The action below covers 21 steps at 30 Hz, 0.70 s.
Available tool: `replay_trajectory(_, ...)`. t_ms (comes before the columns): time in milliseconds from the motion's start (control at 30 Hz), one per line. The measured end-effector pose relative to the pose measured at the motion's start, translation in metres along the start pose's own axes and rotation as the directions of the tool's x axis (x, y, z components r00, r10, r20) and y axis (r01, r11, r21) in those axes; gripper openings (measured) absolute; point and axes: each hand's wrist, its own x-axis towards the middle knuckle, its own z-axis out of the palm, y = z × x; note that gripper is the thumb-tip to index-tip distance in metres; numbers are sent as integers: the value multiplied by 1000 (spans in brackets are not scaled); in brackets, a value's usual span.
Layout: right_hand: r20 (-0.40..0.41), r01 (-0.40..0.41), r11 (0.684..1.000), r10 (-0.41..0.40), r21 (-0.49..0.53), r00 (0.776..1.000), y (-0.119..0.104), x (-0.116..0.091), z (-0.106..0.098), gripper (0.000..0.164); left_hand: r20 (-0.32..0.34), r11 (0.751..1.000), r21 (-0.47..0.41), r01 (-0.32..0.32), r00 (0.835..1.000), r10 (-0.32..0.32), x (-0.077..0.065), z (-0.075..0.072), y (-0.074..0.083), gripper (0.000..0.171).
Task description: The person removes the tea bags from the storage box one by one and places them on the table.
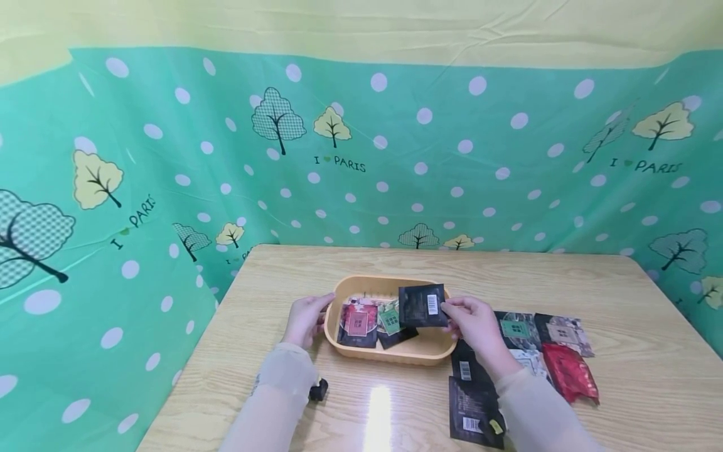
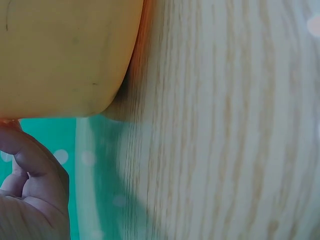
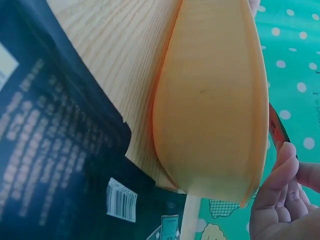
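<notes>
Black barcoded sachet [image 1: 417,307] hangs over the right half of the orange tray [image 1: 390,355], pinched in the fingers [image 1: 453,307] of the right hand [image 1: 476,321], while the left hand [image 1: 305,319] grasps the tray's left end.

The background is filled by a green cloth [image 1: 446,169], which is hung behind the table [image 1: 508,270] and along its sides. The cloth is scattered with white dots [image 1: 379,81] and printed with checkered trees [image 1: 278,116], yellow trees [image 1: 332,125] and lettering [image 1: 340,163] in which "PARIS" can be read. At the top, the green is bordered by a plain pale yellow band [image 1: 350,28], which is creased in places. The tabletop is finished in light wood grain, and its far corners are rounded. A bright streak of light [image 1: 378,417] is reflected on its near part.
</notes>
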Motion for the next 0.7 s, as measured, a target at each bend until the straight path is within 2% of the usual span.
replay_trajectory(167, -12, 15, 1000, -14, 22, 1000, 4, -5, -8, 33, 3, 1000, -4, -3, 1000, 3, -1, 0, 0, 41)
replay_trajectory(433, -39, -35, 998, 37, 45, 999, 12, -19, -20, 35, 0, 1000, 9, 7, 1000, -7, -1, -2, -2, 42)
replay_trajectory(700, -20, -51, 997, 52, 59, 998, 22, -32, -39, 34, 4, 1000, 7, -1, 1000, 1, -1, -1, -2, 40)
